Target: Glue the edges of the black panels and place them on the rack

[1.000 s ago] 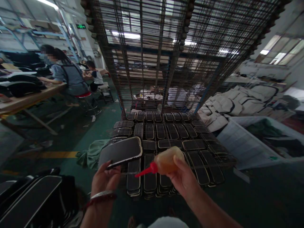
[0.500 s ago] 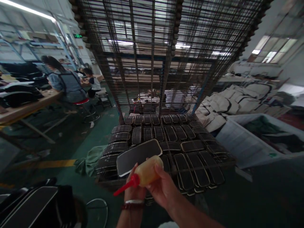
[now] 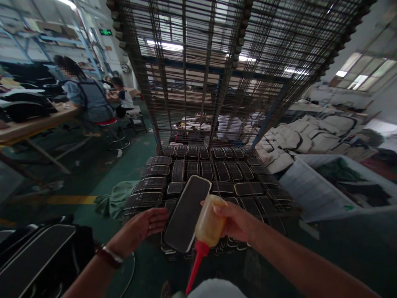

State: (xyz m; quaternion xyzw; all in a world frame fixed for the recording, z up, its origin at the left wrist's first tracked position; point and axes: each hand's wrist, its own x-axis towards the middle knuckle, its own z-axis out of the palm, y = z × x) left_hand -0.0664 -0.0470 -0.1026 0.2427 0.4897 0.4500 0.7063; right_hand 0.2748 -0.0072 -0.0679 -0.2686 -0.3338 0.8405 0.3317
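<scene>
My right hand [image 3: 234,219] is wrapped round a yellowish squeeze bottle [image 3: 211,221], whose red nozzle [image 3: 196,260] points down. Just left of the bottle is a dark rounded panel [image 3: 187,213] with a pale edge, tilted over the rack's lower layer. My left hand [image 3: 151,223] is beside the panel's left edge, its fingers stretched out and nothing in them. Whether its fingertips touch the panel is hard to tell. Rows of similar dark panels [image 3: 221,170] lie on the wire rack beneath.
Raised wire shelves [image 3: 198,74] stand over the rack. At the right are a white bin [image 3: 300,186] and piled pale pieces [image 3: 297,136]. Dark pieces [image 3: 40,256] lie at the lower left, a green cloth [image 3: 116,200] on the floor. A seated person [image 3: 93,99] works at a table [image 3: 40,126].
My left hand has moved left, away from the bottle. The bottle in my right hand has turned so its nozzle points further down. The tilted panel has swung to a steeper angle.
</scene>
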